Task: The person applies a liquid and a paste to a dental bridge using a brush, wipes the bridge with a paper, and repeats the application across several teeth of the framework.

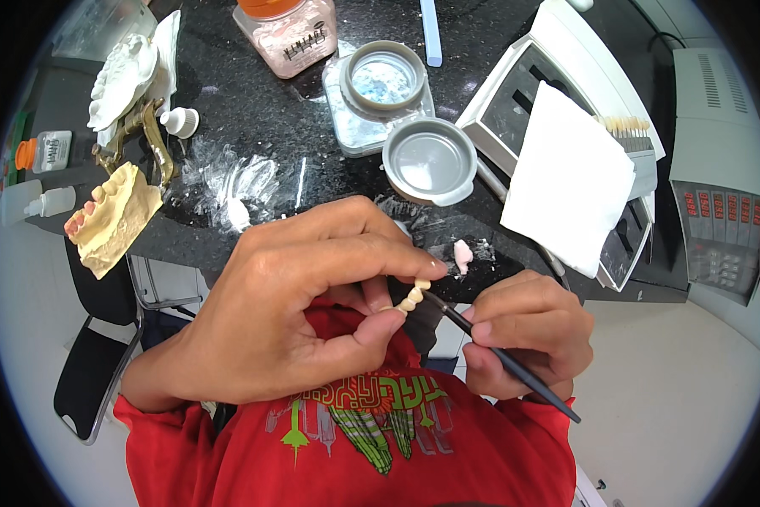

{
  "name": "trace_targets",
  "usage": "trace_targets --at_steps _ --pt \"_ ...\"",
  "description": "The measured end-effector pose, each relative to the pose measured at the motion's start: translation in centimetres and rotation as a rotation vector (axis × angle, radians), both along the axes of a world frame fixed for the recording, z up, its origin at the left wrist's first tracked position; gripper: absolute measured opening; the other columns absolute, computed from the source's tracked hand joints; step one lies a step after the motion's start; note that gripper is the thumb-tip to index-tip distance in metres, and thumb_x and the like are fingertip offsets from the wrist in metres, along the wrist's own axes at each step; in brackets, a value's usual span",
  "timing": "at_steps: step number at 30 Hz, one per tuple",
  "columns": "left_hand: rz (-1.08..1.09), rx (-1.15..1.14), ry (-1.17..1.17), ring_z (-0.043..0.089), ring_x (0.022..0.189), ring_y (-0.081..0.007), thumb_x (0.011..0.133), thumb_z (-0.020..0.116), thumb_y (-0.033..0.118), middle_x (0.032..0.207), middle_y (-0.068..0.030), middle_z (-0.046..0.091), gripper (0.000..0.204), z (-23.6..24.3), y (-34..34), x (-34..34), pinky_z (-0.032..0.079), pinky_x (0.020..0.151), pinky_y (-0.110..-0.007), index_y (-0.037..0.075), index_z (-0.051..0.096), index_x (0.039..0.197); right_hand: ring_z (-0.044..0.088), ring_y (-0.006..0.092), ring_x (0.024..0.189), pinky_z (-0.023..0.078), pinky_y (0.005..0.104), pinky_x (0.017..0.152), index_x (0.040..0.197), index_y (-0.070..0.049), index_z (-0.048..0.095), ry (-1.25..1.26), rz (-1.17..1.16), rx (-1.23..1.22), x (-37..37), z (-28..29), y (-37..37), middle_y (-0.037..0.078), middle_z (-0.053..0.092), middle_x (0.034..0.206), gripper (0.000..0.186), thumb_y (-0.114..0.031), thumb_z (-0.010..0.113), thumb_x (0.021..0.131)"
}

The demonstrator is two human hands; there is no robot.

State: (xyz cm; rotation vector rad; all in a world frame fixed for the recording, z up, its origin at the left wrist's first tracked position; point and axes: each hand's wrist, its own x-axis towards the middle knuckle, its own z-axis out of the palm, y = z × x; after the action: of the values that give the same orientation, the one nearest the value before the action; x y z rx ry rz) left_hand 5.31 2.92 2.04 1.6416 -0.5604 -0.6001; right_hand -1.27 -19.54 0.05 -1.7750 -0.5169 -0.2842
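Observation:
My left hand [304,296] pinches a small cream row of joined dental crowns [412,297] between thumb and fingertips, held above my lap. My right hand [528,334] grips a thin black brush [498,353] like a pen, its tip touching the crowns. A small pink lump [463,254] lies on the dark counter edge just beyond my hands.
On the black counter [261,110] stand a yellow plaster jaw model [114,215], a white cast on a brass articulator [130,93], a grey round dish [430,160], a lidded pot on a tray [384,76], an orange-lidded jar [287,29], dropper bottles [46,152], a white tissue [566,182] over a machine.

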Motion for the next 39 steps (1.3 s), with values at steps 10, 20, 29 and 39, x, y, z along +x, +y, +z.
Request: trace_targets --at_steps 10,20,29,39 --pt "-0.005 -0.003 -0.001 0.064 0.083 -0.0128 0.074 0.067 -0.006 0.098 -0.0107 0.063 0.038 0.0 0.1 0.0 0.058 0.069 -0.023 0.003 0.073 0.111 0.068 0.0194 0.064 0.054 0.0260 0.052 0.091 0.000 0.069 0.015 -0.002 0.020 0.0 0.1 0.1 0.013 0.069 0.082 0.027 0.003 0.081 0.067" --pt "0.015 -0.040 -0.002 0.064 0.085 -0.0137 0.075 0.063 -0.009 0.098 -0.0114 0.062 0.037 -0.1 0.4 -0.1 0.058 0.072 -0.023 0.000 0.071 0.110 0.062 0.0208 0.080 0.052 0.0236 0.054 0.105 -0.007 0.065 -0.220 -0.336 -0.058 -1.9 2.2 -2.9 0.016 0.056 0.108 0.020 -0.020 0.068 0.091" --pt "0.144 -0.225 0.145 0.061 0.088 -0.0124 0.079 0.061 -0.010 0.105 -0.0111 0.057 0.034 0.7 -1.2 -1.0 0.059 0.077 -0.026 -0.005 0.067 0.112 0.063 0.0124 0.081 0.051 0.0251 0.069 0.120 -0.003 0.064 0.170 -0.611 -0.553 2.6 9.2 -6.8 0.007 0.065 0.090 0.035 -0.001 0.070 0.085" --pt "0.123 -0.225 0.185 0.059 0.091 -0.0105 0.083 0.060 -0.010 0.104 -0.0083 0.057 0.033 0.1 -1.4 -1.2 0.058 0.080 -0.024 -0.004 0.067 0.114 0.067 0.0241 0.075 0.053 0.0328 0.064 0.092 0.000 0.068 -0.229 -0.499 -0.989 0.5 7.8 -4.7 0.011 0.069 0.090 0.017 0.004 0.074 0.076"
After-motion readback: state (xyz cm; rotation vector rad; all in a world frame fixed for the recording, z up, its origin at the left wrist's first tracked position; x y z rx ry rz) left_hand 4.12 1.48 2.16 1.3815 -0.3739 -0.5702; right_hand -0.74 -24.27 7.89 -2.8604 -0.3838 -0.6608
